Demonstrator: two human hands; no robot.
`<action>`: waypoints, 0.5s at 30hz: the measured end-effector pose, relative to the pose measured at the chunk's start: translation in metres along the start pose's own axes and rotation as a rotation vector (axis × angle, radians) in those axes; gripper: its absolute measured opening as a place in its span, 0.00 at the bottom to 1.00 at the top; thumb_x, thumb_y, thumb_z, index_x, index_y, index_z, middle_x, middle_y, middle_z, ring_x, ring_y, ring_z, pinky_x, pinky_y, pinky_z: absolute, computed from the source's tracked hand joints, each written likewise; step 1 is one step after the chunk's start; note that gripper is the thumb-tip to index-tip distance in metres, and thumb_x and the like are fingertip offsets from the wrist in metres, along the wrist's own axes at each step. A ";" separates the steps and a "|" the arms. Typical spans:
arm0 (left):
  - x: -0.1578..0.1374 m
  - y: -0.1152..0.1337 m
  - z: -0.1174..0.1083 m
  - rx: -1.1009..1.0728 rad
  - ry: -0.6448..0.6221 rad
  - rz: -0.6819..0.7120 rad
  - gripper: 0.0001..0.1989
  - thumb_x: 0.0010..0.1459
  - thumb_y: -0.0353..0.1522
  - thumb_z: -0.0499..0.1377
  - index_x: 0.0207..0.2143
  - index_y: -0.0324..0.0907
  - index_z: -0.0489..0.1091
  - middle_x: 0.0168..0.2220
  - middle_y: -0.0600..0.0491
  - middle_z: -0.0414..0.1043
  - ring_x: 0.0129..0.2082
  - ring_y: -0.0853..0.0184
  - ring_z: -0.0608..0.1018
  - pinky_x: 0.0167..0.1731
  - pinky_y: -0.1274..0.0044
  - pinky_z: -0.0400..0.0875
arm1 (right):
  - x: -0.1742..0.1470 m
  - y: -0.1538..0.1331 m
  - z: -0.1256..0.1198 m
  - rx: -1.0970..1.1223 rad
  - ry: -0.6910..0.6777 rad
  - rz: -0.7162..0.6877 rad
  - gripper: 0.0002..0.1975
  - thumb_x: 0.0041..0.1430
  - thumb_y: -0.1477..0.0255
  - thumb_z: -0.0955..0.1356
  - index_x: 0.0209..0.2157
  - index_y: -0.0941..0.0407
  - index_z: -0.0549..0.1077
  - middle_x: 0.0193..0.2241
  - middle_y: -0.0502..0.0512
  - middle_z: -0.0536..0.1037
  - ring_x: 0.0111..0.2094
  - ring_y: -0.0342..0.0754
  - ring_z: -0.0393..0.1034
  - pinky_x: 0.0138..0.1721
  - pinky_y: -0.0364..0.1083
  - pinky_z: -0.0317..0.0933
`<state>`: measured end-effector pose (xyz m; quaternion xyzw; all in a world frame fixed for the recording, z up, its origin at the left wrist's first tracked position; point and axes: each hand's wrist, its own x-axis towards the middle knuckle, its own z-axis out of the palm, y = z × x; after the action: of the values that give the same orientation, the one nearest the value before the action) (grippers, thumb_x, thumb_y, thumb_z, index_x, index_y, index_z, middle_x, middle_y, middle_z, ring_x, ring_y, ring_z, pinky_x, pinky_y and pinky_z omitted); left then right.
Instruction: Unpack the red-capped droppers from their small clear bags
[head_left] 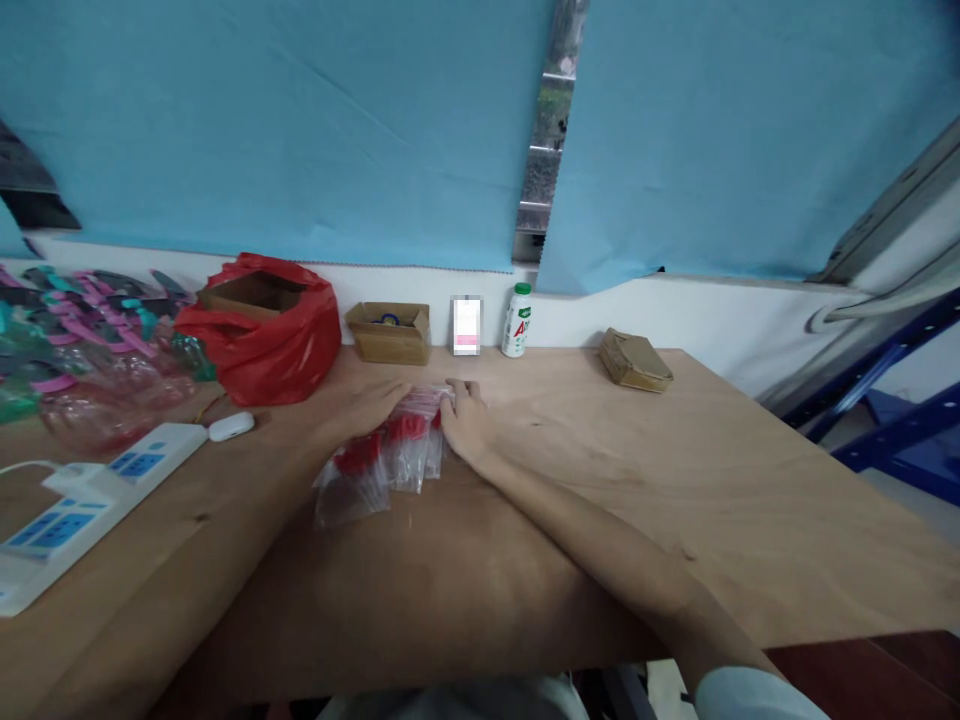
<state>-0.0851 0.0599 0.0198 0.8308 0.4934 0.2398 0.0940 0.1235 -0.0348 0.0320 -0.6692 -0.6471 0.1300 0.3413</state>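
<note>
Several small clear plastic bags with red on or in them [409, 450] lie fanned and overlapping on the table in front of me. My left hand [379, 408] rests along their upper left edge, its fingers stretched out towards the top of the bags. At the upper right edge, my right hand [468, 422] lies on the table with its fingers apart and its thumb side against the bags. Part of the bags' top edge is hidden by the hands.
Left of the bags stand a red plastic bag [300, 345] around a box, several spray bottles [97, 400], a power strip [82, 515] and a white earbud case [232, 427]. Along the wall are an open cardboard box [394, 345], a phone [466, 328], a white bottle [517, 325] and a brown package [635, 361].
</note>
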 end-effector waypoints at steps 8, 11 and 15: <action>-0.004 0.019 -0.004 0.029 -0.024 0.006 0.24 0.67 0.40 0.52 0.62 0.45 0.68 0.64 0.46 0.70 0.66 0.54 0.69 0.68 0.60 0.58 | 0.031 0.046 -0.011 -0.183 -0.058 0.017 0.19 0.72 0.70 0.60 0.50 0.63 0.80 0.51 0.71 0.79 0.56 0.59 0.70 0.61 0.53 0.57; -0.007 0.041 -0.007 -0.129 -0.005 0.149 0.27 0.71 0.40 0.48 0.69 0.46 0.61 0.70 0.50 0.64 0.68 0.60 0.67 0.70 0.67 0.57 | 0.031 0.043 -0.010 -0.130 -0.109 -0.058 0.18 0.73 0.70 0.61 0.48 0.59 0.81 0.50 0.65 0.82 0.54 0.54 0.73 0.59 0.47 0.59; -0.012 0.065 -0.005 -0.074 -0.083 0.259 0.26 0.71 0.44 0.51 0.67 0.48 0.65 0.66 0.50 0.69 0.65 0.58 0.71 0.67 0.66 0.60 | 0.032 0.041 -0.010 0.096 -0.158 -0.124 0.20 0.73 0.72 0.57 0.51 0.55 0.80 0.51 0.55 0.83 0.53 0.48 0.75 0.57 0.44 0.62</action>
<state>-0.0425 0.0168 0.0458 0.8927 0.3684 0.2334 0.1132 0.1662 -0.0041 0.0223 -0.5984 -0.7053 0.1919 0.3281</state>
